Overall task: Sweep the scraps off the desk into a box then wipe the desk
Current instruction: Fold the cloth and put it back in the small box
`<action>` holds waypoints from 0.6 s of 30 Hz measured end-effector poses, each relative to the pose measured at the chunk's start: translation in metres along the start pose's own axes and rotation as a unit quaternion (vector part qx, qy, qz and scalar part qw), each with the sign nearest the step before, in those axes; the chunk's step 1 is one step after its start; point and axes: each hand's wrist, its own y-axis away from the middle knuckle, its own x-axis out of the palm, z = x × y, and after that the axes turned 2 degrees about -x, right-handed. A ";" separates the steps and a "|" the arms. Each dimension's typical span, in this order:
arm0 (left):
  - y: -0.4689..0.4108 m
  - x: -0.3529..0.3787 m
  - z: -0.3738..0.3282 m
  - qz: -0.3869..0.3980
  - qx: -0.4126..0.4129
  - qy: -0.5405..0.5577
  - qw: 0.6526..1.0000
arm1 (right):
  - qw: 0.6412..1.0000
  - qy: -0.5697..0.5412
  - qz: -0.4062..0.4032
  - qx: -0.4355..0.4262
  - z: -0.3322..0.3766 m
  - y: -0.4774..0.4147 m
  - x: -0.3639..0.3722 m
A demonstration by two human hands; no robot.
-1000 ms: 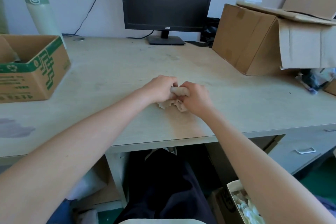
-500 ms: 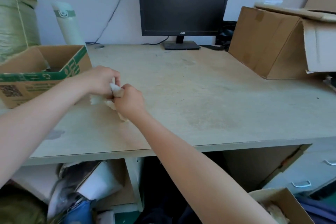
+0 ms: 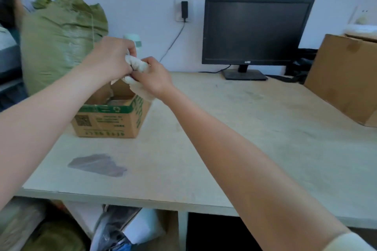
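My hands grip an off-white crumpled cloth (image 3: 137, 65). The brown cardboard box (image 3: 110, 117) bears green-and-white printed bands. The pale wooden desk (image 3: 234, 128) shows a grey patch (image 3: 98, 165).

Matt pale wooden desk (image 3: 234, 128), cardboard box (image 3: 114, 120), seemingly soft cloth rag (image 3: 136, 65).

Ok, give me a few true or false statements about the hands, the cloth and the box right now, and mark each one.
1. Both hands, left hand and right hand, hold the cloth. True.
2. The cloth lies flat on the desk. False: it is bunched up and held in the air over the box.
3. The box is open at the top. True.
4. The monitor shows a bright picture. False: its screen is dark.
5. A dark patch marks the desk nearer the front edge than the box. True.
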 end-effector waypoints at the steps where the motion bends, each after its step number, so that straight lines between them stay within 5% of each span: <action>1: -0.001 -0.001 0.007 -0.005 -0.011 0.005 1.000 | 1.000 0.007 0.010 -0.008 0.001 -0.006 0.005; 11: -0.003 0.020 0.076 -0.038 -0.148 0.004 0.988 | 0.990 0.101 0.085 -0.055 -0.005 -0.044 0.051; 18: -0.005 0.044 0.088 0.034 -0.216 -0.047 0.975 | 0.962 0.248 0.096 -0.065 -0.024 -0.048 0.046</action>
